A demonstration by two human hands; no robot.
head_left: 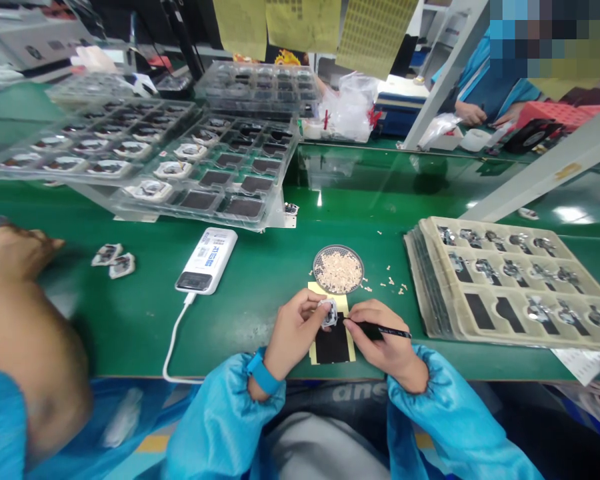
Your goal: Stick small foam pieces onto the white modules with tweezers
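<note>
My left hand point(295, 327) pinches a small white-framed electronic part point(329, 312) between thumb and fingers. In my right hand point(380, 337) is a pair of black tweezers point(387, 331), held like a pen, with the tip close to the part's right side. Under both hands lies a yellow sheet with a black pad point(333, 343) on it. Just beyond them stands a round dish point(339, 269) heaped with tiny beige pieces. Several such pieces are scattered on the green bench to its right. Fine detail inside the part is too small to make out.
A cream tray stack point(520, 287) with metal parts stands at right. Clear trays point(205, 173) of white-framed parts sit raised at back left. A power bank point(207, 260) with a white cable and two loose parts point(114, 260) lie left. A co-worker's arm point(25, 320) reaches in there.
</note>
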